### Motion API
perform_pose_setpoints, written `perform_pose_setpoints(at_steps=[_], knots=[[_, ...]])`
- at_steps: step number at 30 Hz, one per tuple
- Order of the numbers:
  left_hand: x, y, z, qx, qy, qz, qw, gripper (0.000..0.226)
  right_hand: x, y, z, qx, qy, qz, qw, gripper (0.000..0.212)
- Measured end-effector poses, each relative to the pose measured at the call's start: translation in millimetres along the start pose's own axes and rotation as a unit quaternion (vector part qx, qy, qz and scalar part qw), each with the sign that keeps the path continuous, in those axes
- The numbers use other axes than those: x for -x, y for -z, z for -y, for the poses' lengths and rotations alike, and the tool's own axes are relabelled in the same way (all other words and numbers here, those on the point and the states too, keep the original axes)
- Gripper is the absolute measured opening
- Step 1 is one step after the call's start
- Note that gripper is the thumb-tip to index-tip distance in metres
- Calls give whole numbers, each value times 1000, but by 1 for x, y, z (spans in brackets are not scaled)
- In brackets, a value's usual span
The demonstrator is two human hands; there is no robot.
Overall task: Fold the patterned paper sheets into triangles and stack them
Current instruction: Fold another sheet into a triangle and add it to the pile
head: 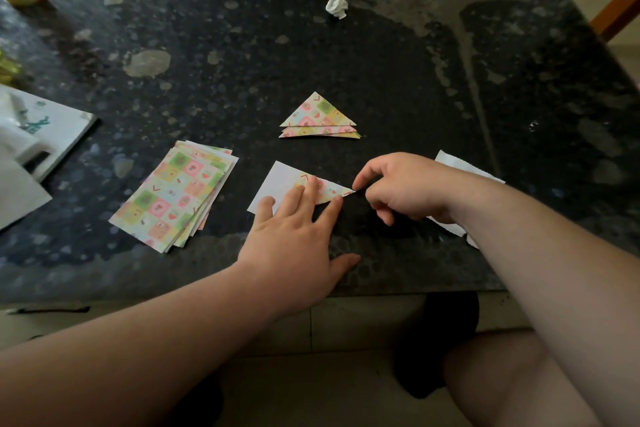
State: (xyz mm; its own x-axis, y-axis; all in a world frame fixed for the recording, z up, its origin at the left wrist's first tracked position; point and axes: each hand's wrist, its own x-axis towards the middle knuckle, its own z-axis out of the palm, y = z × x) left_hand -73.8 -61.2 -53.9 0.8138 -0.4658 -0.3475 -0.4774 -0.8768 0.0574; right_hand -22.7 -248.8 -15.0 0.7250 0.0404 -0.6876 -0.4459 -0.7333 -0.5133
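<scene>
Paper sheet point(277, 180) part-hidden under left hand point(294, 236); right hand point(405, 187) pinches corner.

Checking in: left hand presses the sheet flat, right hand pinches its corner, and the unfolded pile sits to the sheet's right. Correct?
No. The head view shows the unfolded pile to the left of the sheet, not its right. The rest holds: the left hand presses the sheet flat and the right hand pinches its corner.
</scene>
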Motion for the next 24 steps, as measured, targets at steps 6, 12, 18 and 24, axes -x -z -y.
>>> perform_pose_setpoints(at_steps=[6, 12, 18, 24], knots=[[0, 0, 1, -1, -2, -3, 1000, 84, -4, 0, -1, -2, 4, -11, 1000, 35], [0, -2, 1, -1, -1, -10, 1000, 86, -6, -1, -2, 14, 12, -11, 1000, 36], [-1, -1, 1, 0, -4, -5, 1000, 83, -8, -2, -3, 11, 17, -22, 1000, 37], [-1, -1, 1, -4, -1, -5, 1000, 83, -6, -1, -1, 17, -3, -14, 1000, 36]])
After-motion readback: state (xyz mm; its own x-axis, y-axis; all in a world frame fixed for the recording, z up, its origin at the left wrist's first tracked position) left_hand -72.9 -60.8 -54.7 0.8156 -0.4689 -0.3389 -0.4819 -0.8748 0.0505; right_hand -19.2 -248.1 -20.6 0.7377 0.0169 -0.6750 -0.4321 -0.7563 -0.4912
